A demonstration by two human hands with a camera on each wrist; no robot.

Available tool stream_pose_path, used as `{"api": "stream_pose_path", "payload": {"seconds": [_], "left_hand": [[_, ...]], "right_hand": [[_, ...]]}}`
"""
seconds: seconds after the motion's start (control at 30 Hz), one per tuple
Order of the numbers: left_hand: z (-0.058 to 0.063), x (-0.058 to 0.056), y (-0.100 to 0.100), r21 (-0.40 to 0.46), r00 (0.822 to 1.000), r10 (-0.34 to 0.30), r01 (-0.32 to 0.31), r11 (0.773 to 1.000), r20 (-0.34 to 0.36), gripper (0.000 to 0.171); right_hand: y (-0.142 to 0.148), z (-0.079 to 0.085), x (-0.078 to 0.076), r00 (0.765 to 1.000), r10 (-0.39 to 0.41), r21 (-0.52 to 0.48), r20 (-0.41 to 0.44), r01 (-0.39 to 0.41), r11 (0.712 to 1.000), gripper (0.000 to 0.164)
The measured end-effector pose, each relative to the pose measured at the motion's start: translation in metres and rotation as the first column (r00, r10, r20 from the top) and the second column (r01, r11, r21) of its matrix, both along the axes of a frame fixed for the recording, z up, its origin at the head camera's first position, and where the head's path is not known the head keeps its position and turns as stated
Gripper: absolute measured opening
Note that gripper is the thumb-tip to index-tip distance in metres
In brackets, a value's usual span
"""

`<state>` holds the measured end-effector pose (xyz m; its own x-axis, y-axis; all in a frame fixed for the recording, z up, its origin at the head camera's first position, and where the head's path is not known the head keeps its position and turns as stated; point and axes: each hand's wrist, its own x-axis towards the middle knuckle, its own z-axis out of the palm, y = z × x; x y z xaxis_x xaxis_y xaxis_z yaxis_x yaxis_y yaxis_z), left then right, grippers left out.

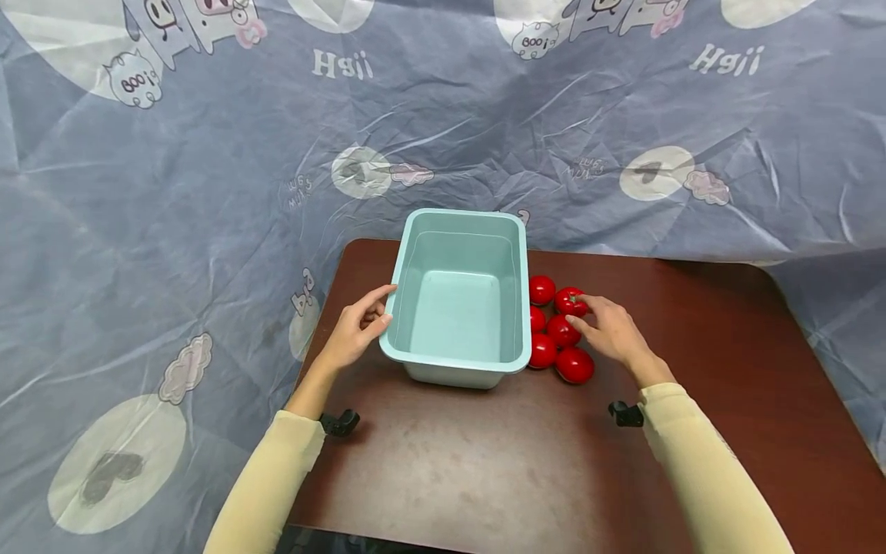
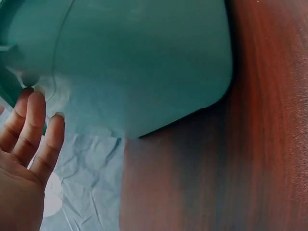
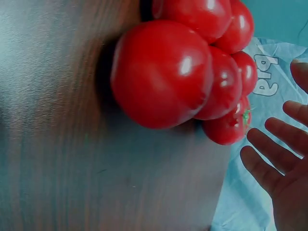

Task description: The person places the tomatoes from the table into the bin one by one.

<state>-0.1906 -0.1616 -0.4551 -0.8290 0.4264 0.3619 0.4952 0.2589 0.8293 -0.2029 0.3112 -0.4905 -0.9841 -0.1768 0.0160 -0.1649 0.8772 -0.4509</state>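
Note:
A pale green plastic bin (image 1: 457, 373) stands on the table with nothing inside. My left hand (image 1: 354, 327) is at its left side, thumb and forefinger tips right at the rim. In the left wrist view, the other fingers (image 2: 36, 115) reach loosely under the rim beside the outer wall. Several red tomatoes (image 1: 575, 365) lie clustered against the bin's right side, some partly hidden by it. My right hand (image 1: 614, 332) reaches over the cluster's right edge, thumb and fingers spread about the far tomato (image 1: 569, 300) with the green stem. In the right wrist view, its fingers (image 3: 262, 144) are spread apart.
The brown wooden table (image 1: 498, 462) extends toward me and to the right. A grey-blue printed cloth (image 1: 484, 115) hangs behind it and along the left. Black wrist mounts (image 1: 626, 414) project from both yellow sleeves (image 1: 706, 462).

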Motion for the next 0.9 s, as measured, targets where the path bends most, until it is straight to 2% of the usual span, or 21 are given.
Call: {"api": "stream_pose_path", "payload": {"seconds": [0.07, 0.17, 0.27, 0.33, 0.43, 0.53, 0.7, 0.9], "left_hand": [[-0.004, 0.001, -0.003, 0.023, 1.0, 0.005, -0.005, 1.0, 0.007, 0.047], [-0.016, -0.001, -0.008, 0.056, 1.0, 0.012, -0.013, 0.998, 0.016, 0.049], [-0.03, -0.004, -0.011, 0.087, 1.0, 0.001, -0.004, 0.996, 0.029, 0.051], [-0.035, -0.004, -0.011, 0.123, 0.999, -0.013, 0.008, 0.992, 0.045, 0.051], [-0.039, -0.004, -0.009, 0.198, 0.996, -0.048, 0.032, 0.98, 0.074, 0.052], [-0.041, -0.002, -0.006, 0.237, 0.991, -0.083, 0.056, 0.97, 0.103, 0.054], [-0.047, 0.002, -0.003, 0.279, 0.982, -0.117, 0.072, 0.958, 0.149, 0.061], [-0.053, 0.003, -0.002, 0.37, 0.968, -0.192, 0.122, 0.921, 0.159, 0.064]], "right_hand": [[-0.003, -0.004, 0.0, 1.0, -0.008, -0.018, 0.002, 0.008, 1.0, 0.064], [-0.005, -0.01, 0.001, 1.0, -0.02, -0.031, -0.006, 0.02, 0.999, 0.062], [-0.004, -0.017, 0.007, 0.999, -0.027, -0.039, -0.025, 0.026, 0.999, 0.058], [-0.002, -0.022, 0.011, 0.999, -0.015, -0.034, -0.044, 0.014, 0.999, 0.057], [0.001, -0.028, 0.016, 0.998, 0.003, -0.033, -0.067, -0.006, 0.999, 0.057], [0.003, -0.034, 0.022, 0.997, -0.002, -0.05, -0.083, -0.002, 0.999, 0.057], [0.002, -0.055, 0.035, 0.99, -0.072, -0.127, -0.121, 0.056, 0.99, 0.066], [0.0, -0.073, 0.05, 0.979, -0.159, -0.214, -0.129, 0.129, 0.968, 0.073]]}}
